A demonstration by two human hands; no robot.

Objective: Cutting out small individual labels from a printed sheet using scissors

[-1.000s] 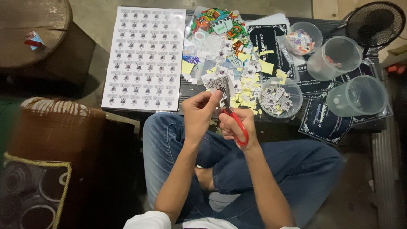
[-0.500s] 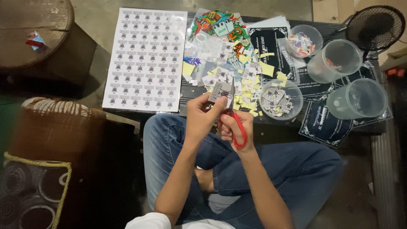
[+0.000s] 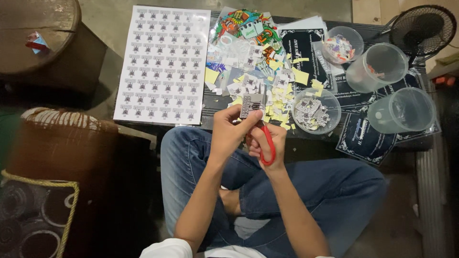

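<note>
Left to right from my feed: big white sticker sheet (image 3: 161, 64) lies flat, rows uncut. Left hand (image 3: 229, 131) pinches a small printed sticker piece (image 3: 252, 104) over the lap, right hand (image 3: 268, 143) grips red-handled scissors (image 3: 266, 143). Looks mid-trim; next snip needs the edge lined up. Clear tub (image 3: 311, 111) of cut stickers sits right.

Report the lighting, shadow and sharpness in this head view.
Head view: light falls brightest on the white printed sticker sheet; the left side around the dark round wooden table sinks into shadow; the right hand with red-handled scissors is slightly soft; corners darken.
</note>
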